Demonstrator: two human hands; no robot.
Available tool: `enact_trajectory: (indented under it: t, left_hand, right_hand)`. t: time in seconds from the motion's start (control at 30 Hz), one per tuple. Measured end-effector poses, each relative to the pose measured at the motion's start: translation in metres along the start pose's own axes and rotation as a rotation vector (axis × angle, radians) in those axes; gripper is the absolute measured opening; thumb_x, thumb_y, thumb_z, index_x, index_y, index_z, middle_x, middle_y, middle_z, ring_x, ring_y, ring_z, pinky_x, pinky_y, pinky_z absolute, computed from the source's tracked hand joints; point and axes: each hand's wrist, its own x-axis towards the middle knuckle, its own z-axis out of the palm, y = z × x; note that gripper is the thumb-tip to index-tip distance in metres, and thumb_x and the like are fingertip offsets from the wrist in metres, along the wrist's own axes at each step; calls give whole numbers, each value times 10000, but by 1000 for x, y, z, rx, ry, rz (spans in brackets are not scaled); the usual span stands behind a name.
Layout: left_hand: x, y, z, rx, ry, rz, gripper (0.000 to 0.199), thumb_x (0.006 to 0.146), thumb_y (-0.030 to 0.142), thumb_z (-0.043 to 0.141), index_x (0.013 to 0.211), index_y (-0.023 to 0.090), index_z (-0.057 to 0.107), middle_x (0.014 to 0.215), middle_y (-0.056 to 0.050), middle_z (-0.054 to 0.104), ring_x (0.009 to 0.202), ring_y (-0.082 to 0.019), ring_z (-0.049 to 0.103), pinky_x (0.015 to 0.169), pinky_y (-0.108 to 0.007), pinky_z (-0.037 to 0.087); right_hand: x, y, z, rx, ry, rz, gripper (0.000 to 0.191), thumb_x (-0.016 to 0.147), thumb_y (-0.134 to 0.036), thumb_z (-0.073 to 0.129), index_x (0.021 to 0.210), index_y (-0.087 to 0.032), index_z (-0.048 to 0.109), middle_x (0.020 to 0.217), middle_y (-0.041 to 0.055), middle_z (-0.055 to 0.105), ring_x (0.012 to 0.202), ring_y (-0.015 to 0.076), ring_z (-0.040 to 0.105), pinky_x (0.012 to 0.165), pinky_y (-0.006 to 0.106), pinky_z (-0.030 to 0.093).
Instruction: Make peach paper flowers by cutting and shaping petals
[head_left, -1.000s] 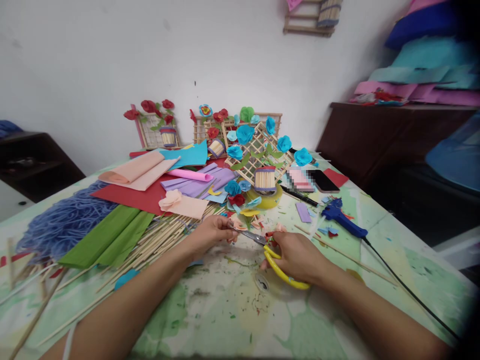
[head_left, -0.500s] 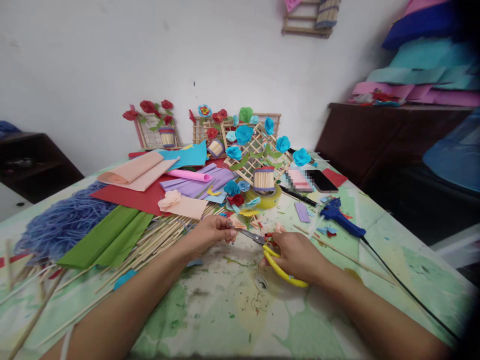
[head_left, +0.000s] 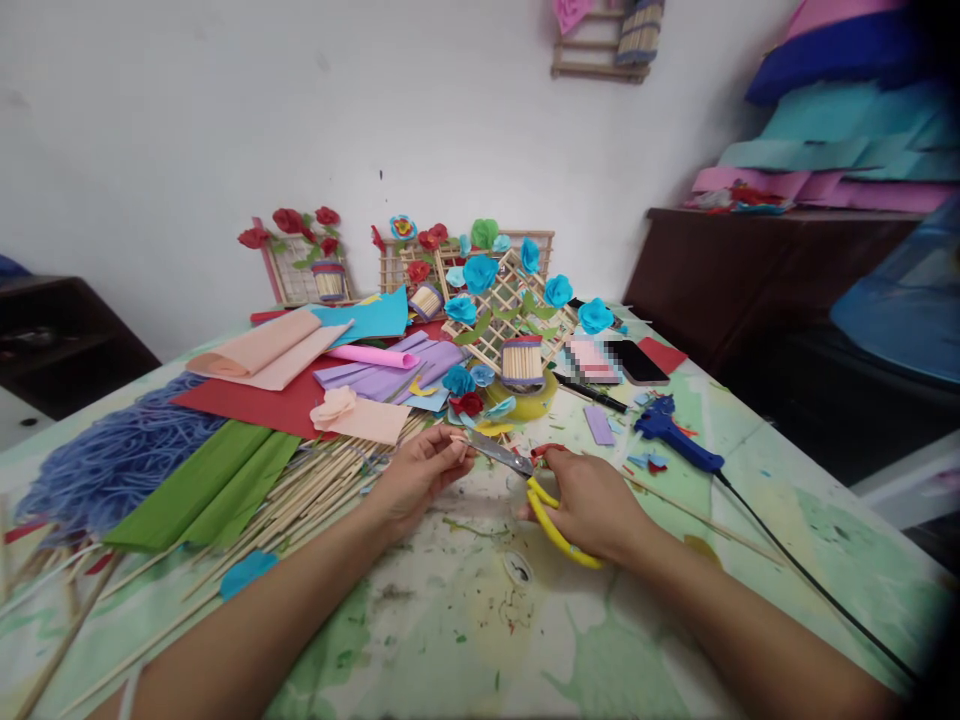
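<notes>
Yellow-handled scissors [head_left: 559, 528] are in my right hand [head_left: 596, 500], their blades pointing left. Something small and red [head_left: 547, 451] shows by the fingers of that hand. My left hand [head_left: 429, 472] is closed in a pinch at the blade tips; what it pinches is too small to make out. Behind the hands stands a bamboo lattice [head_left: 491, 315] with blue paper flowers [head_left: 481, 273] and a small stick basket [head_left: 523, 362]. A peach paper flower [head_left: 334, 408] rests on peach paper left of them.
Blue yarn [head_left: 127, 455], green paper [head_left: 202, 490] and thin sticks [head_left: 322, 495] lie at the left. A blue glue gun [head_left: 679, 435] with a black cord, a phone [head_left: 636, 362] and a black pen [head_left: 592, 392] are at the right. Paper scraps dot the table [head_left: 450, 640].
The view has shifted slightly. The scissors' blades now show more fully beside my left fingertips, and the peach scraps below the flowers are less visible.
</notes>
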Motion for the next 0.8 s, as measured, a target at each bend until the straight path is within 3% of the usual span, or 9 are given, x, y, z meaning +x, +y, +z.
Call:
enact_trajectory:
  t: [0.17,0.8]
  left_hand:
    - [-3,-5,6,-76,16,34,196,672,222,738,794,161,598,751,25,586,629,-70,570,680,-234,511]
    - [-2,-15,16,-168,33,14,273,598,160,792,781,136,590,744,1,663,693,-98,631,729,-236,538]
  right_hand:
    - [0,0,5,26,23,-27,570,740,-656,472,1010,-163,567,888,106,660,806,273,610,623,303,347]
    - [-3,-1,10,34,28,-35,495,772,-631,431,919,-172,544,832,88,654,737,242,603,563,285,267]
